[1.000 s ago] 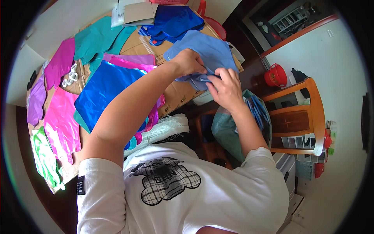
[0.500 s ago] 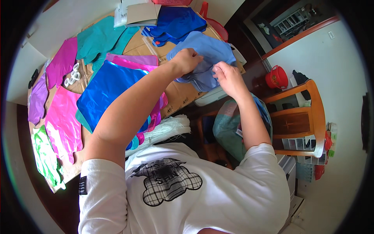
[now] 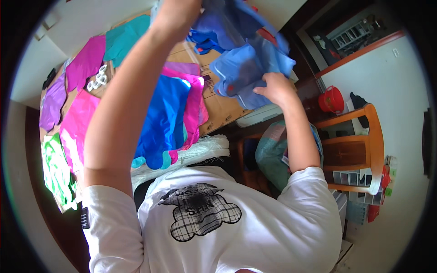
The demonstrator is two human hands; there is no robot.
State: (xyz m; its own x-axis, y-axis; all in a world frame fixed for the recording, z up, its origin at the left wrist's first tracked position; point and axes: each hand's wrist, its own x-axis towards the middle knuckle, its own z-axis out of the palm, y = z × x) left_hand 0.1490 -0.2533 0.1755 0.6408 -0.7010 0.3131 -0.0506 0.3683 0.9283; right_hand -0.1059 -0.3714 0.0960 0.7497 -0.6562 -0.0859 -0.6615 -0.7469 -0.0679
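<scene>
A light-blue sheet of thin, shiny film (image 3: 236, 68), perhaps a flat bag or deflated balloon, lies partly on the table's right side; its exact kind is unclear. Its upper part is lifted off the surface and blurred. My left hand (image 3: 180, 13) is raised at the top edge of the view, closed at a raised part of the film, with the fingertips partly cut off. My right hand (image 3: 278, 88) grips the film's lower right, thumb on the near side and the other fingers partly hidden. Darker blue film pieces (image 3: 207, 42) lie behind, between my hands.
Flat shiny pieces in blue (image 3: 161, 118), pink (image 3: 79, 118), purple (image 3: 53, 107), teal (image 3: 125, 38) and green-white (image 3: 57, 168) cover the cardboard-topped table (image 3: 227, 109). White rings (image 3: 98, 78) lie among them. A white strand bundle (image 3: 205, 148), large bag (image 3: 271, 152) and wooden chair (image 3: 375, 145) stand nearby.
My left hand has risen up and away to the top edge, pulling part of the light-blue film upward. My right hand stays at the film's right side. The view has shifted slightly.
</scene>
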